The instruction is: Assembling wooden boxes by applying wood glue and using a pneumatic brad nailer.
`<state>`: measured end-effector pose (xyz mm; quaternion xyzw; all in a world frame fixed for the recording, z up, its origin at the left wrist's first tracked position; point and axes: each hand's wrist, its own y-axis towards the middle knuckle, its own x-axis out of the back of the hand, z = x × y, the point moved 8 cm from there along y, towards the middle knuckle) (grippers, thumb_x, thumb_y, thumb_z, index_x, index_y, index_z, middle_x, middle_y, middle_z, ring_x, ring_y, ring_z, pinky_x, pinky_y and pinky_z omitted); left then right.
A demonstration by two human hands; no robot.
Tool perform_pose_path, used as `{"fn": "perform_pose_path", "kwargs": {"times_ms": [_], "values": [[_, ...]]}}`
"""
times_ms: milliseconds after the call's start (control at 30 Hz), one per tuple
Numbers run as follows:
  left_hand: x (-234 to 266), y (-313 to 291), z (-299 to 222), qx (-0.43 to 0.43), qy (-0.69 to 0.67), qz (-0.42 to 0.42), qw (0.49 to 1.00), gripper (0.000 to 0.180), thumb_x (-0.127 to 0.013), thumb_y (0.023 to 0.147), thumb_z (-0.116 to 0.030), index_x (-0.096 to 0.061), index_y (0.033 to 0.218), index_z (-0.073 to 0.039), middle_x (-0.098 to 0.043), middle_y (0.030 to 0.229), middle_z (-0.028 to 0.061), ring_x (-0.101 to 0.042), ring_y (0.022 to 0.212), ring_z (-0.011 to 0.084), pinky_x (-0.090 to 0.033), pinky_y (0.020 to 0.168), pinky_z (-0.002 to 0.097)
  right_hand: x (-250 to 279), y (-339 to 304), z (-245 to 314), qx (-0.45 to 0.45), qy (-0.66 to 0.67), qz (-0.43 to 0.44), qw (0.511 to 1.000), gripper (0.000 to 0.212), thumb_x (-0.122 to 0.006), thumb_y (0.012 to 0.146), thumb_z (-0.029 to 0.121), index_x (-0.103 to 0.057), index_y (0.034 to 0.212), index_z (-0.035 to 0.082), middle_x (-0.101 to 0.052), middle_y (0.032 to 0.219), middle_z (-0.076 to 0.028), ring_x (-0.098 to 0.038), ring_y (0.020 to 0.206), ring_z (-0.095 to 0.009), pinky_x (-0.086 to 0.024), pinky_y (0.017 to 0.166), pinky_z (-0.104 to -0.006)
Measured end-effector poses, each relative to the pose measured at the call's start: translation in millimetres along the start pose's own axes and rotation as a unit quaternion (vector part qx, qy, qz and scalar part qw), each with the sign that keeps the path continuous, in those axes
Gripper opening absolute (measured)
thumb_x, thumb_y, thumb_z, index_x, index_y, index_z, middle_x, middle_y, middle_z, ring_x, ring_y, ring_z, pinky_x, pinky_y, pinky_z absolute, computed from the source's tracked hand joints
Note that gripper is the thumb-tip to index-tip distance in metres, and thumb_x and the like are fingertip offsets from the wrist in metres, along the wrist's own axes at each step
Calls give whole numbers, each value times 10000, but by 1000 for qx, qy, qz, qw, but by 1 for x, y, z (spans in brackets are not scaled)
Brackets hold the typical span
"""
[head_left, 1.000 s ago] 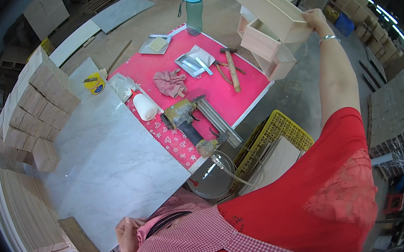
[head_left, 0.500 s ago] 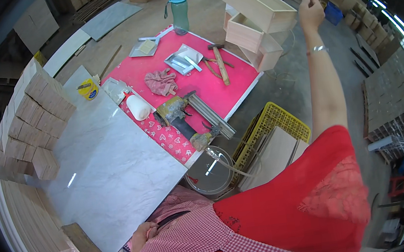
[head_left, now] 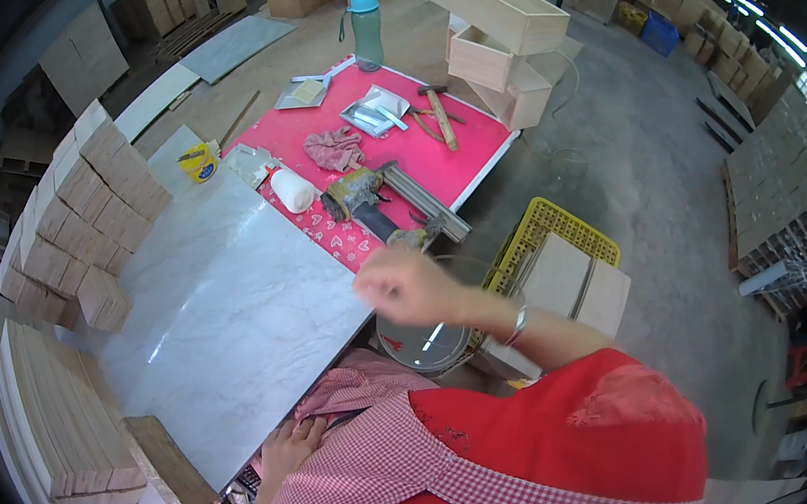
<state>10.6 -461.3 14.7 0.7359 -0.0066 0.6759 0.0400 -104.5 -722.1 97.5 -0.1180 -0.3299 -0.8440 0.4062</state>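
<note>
My right hand (head_left: 408, 287) is closed in a loose fist, slightly blurred, above the table's near corner; nothing shows in it. Just beyond it lies a worn nail gun (head_left: 362, 202) with a long metal magazine, apart from the hand. My left hand (head_left: 291, 447) lies against my checked apron (head_left: 360, 469) at the waist, fingers stretched out, holding nothing. On the pink table cover (head_left: 425, 184) are a white bottle (head_left: 292, 190), a crumpled cloth (head_left: 334, 150), a hammer (head_left: 441, 118), pincers (head_left: 423, 127) and a small tray (head_left: 376, 112).
Stacked wooden pieces (head_left: 99, 189) and boards (head_left: 56, 416) line the marbled tabletop (head_left: 226, 284) on the left. A yellow tub (head_left: 199, 163) and a blue-green bottle (head_left: 367, 35) stand farther back. Wooden boxes (head_left: 500, 13) rise at the far right corner. A yellow crate (head_left: 572, 231) holds panels.
My right fist has swung from the raised far right down and left to the table's near corner. My left hand's fingers have straightened somewhat at the waist.
</note>
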Motion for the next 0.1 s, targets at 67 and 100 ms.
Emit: {"fn": "perform_pose_path", "kwargs": {"times_ms": [67, 100], "values": [[-51, -12, 14, 13, 67, 211, 975, 276, -625, 812, -262, -689, 1055, -148, -713, 935, 53, -678, 919, 237, -535, 743, 413, -63, -13, 19, 23, 48, 98, 994, 85, -672, 861, 119, -690, 880, 38, -663, 854, -122, -661, 769, -238, -522, 735, -352], [-73, -20, 25, 19, 98, 313, 945, 304, -623, 814, -258, -678, 1093, -150, -715, 948, 39, -674, 945, 241, -534, 739, 432, -66, -15, 22, 25, 46, 102, 993, 85, -672, 861, 119, -690, 880, 38, -663, 854, -122, -661, 769, -238, -522, 735, -352]]}}
